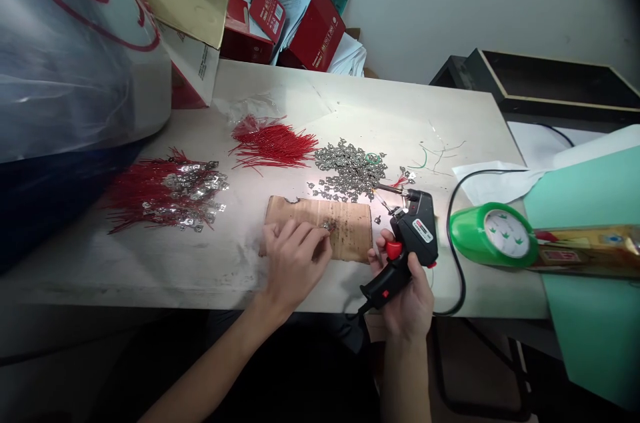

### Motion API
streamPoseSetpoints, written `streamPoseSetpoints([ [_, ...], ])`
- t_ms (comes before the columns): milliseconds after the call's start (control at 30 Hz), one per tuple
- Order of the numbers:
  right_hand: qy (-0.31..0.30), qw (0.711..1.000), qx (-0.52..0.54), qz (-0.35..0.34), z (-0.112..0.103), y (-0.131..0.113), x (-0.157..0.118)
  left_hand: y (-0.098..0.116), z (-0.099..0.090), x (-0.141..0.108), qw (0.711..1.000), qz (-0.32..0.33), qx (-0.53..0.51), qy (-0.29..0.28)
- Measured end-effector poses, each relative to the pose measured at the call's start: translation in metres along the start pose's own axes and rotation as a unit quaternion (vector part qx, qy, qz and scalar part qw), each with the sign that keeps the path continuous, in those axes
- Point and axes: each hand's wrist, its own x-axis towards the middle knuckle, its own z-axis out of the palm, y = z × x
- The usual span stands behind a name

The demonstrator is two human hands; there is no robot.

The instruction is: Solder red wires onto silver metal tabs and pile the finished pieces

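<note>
My right hand [407,296] is wrapped round the black soldering gun [420,226], whose tip points left toward a pile of small metal tabs [350,166]. The fingers of my left hand [297,259] are bent together over a scorched piece of cardboard [300,209]. At those fingertips a small metal tab [327,226] lies on the cardboard; whether they grip it or something else is too small to tell. Behind the cardboard is a bundle of red wires [275,143]. Farther left lie red wires with metal tabs at their ends [170,193].
A green tape roll [493,234] stands right of the gun's black cable [459,276]. A large plastic bag [85,56] bulges over the table's left side. Red boxes [313,29] with papers are behind the table [480,116]. Wire scraps [440,156] lie at the back right.
</note>
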Motion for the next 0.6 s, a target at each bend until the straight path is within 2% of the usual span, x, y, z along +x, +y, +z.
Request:
streamPoseSetpoints([
  [433, 0.004, 1.0, -0.012, -0.006, 0.0, 0.0, 0.0, -0.014, -0.003, -0.004, 1.0, -0.018, 0.007, 0.012],
  [600, 0.008, 1.0, -0.013, -0.007, 0.001, 0.0, 0.001, -0.021, -0.006, 0.008, 1.0, -0.017, -0.011, 0.022],
])
